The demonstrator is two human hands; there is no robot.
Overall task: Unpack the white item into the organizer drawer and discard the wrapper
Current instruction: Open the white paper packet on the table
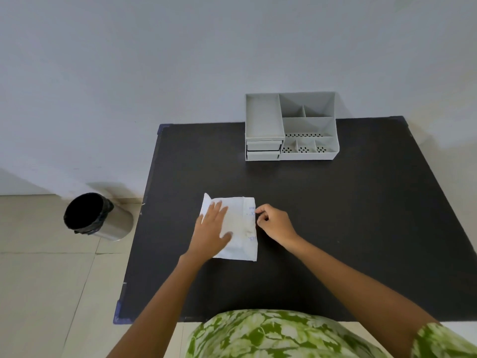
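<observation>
A flat white wrapped packet (238, 228) with faint blue print lies in the middle of the black table (335, 228). My left hand (213, 228) rests flat on the packet's left half, fingers spread. At the packet's right edge, my right hand (273, 223) has its fingertips curled and pinching the wrapper's border. A grey organizer (291, 126) stands at the table's far edge, with two closed drawers (263, 150) stacked at its front left and open compartments beside them.
A steel waste bin (96, 217) with a black liner stands on the tiled floor left of the table, its mouth open. A pale wall rises right behind the organizer.
</observation>
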